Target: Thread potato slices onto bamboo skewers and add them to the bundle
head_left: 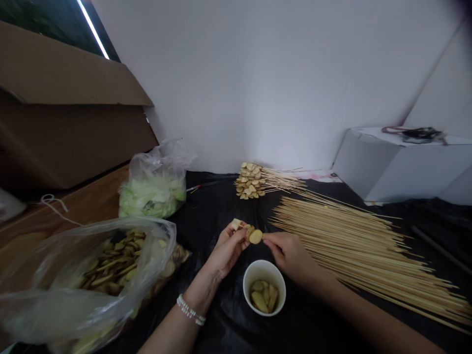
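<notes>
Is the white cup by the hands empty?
No, the white cup holds several pale slices piled inside it.

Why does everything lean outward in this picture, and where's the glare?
Head view: a wide lens stretches the edges, so the box tilts; a bright streak glares top left, and the plastic bag shines softly.

No readable text, no labels, no numbers (nothing legible anywhere)
</notes>
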